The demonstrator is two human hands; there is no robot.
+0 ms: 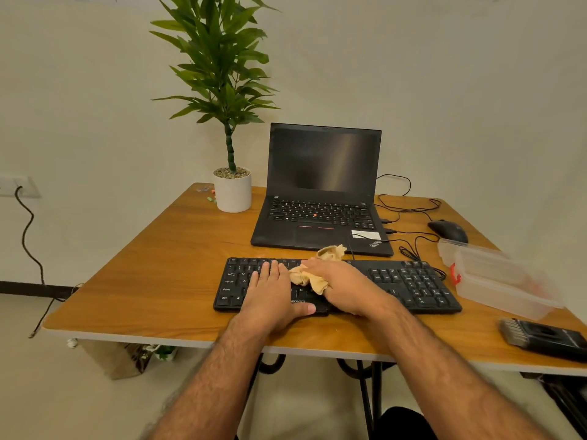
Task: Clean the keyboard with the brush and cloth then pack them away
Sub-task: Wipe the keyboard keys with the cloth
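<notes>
While the head view was the only one to go on, it showed the job at its wiping stage. The keyboard lay on the near middle of the bench, in front of the laptop. The left hand rested flat on the left half of the keys, its fingers straight and together, holding nothing and seemingly steadying the board. The right hand pressed down on the tan cloth, which was bunched over the middle keys; part of it stuck out at the far side by the laptop's front edge and part hung out under the palm. Whether those fingers curled round the cloth or simply lay on it, I could not tell, since the cloth hid them.

The brush lay untouched on the near right corner of the bench, bristles to the left, well apart from both hands. As a judgement, the brushing was probably already done and the cloth pass was under way, though nothing proved it. The right half of the keyboard, with its number pad, sat uncovered and likely remained to be wiped.

The clear plastic box stood just right of the keyboard, its lid lying at its far side, with neither tool in it. So packing away was wholly left: cloth and brush into the box, lid on
</notes>
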